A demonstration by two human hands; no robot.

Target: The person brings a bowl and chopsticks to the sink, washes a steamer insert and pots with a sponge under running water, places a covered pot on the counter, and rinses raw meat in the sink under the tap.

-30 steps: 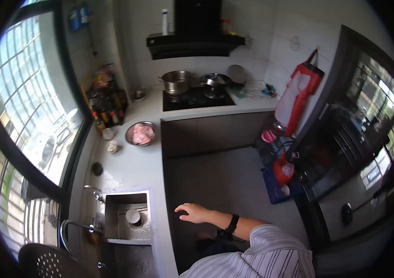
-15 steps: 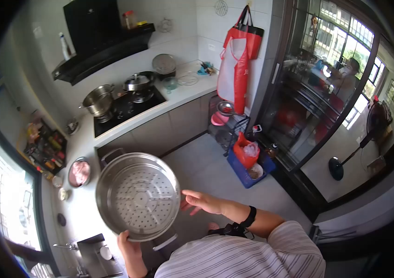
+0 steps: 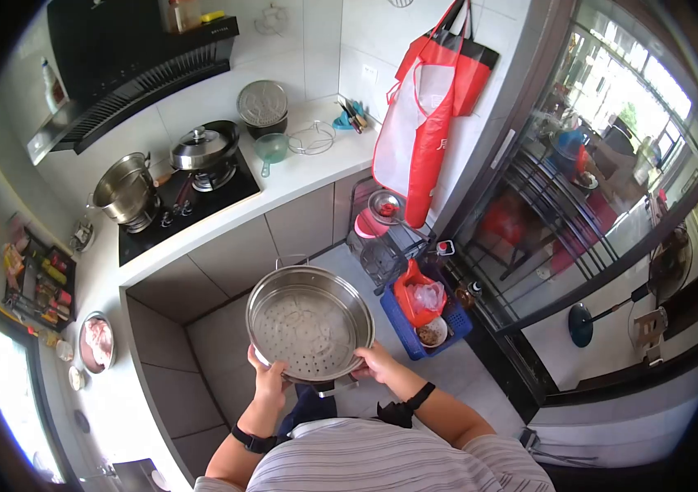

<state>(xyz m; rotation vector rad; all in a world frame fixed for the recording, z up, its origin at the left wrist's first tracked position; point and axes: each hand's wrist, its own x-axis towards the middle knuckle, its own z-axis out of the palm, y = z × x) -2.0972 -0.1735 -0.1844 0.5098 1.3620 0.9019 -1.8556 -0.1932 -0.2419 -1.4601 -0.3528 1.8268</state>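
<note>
A steel steamer basket (image 3: pixel 304 328) with a perforated bottom is held in front of my body, above the floor, its open top facing up. My left hand (image 3: pixel 269 380) grips its near left rim, thumb on top. My right hand (image 3: pixel 375 363) holds the near right side, with the fingers partly hidden beneath the rim. One loop handle sticks out at the far side and another at the near side, between my hands. Inside, the basket holds nothing visible.
A steel pot (image 3: pixel 122 190) and a lidded wok (image 3: pixel 201 149) stand on the gas stove (image 3: pixel 189 205). A bowl of raw meat (image 3: pixel 98 342) sits on the left counter. A blue crate (image 3: pixel 402 328) with a red bag stands on the floor by the sliding glass door (image 3: pixel 562 189).
The steamer basket has moved right, away from the left counter. My right hand, apart from it before, now grips its side. My view has turned toward the stove.
</note>
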